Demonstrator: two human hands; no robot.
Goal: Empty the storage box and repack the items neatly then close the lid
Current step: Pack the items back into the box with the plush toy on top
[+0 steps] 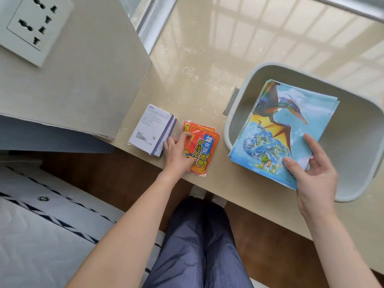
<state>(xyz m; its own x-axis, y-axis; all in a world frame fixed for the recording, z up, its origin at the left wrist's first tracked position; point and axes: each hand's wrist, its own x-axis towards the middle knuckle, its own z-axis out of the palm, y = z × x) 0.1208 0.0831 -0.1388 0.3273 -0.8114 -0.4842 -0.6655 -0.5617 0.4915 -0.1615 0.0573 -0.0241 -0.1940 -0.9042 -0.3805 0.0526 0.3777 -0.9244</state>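
Observation:
A grey storage box [351,142] stands open on the right of the glossy beige sill. My right hand [311,173] grips the near corner of a stack of picture books [276,129], the top cover showing a pterosaur; the stack is tilted over the box's left rim. On the sill to the left lie red-orange packets [204,146] with yellow lettering. My left hand [177,152] rests flat on them, fingers spread, touching the edge of a white carton with a purple stripe [150,130]. No lid is in view.
A wall panel with a socket plate [31,26] fills the upper left. A window frame [149,21] runs along the back of the sill. Below are the wood floor [259,256], my legs in blue trousers, and a striped mattress [41,235] at lower left.

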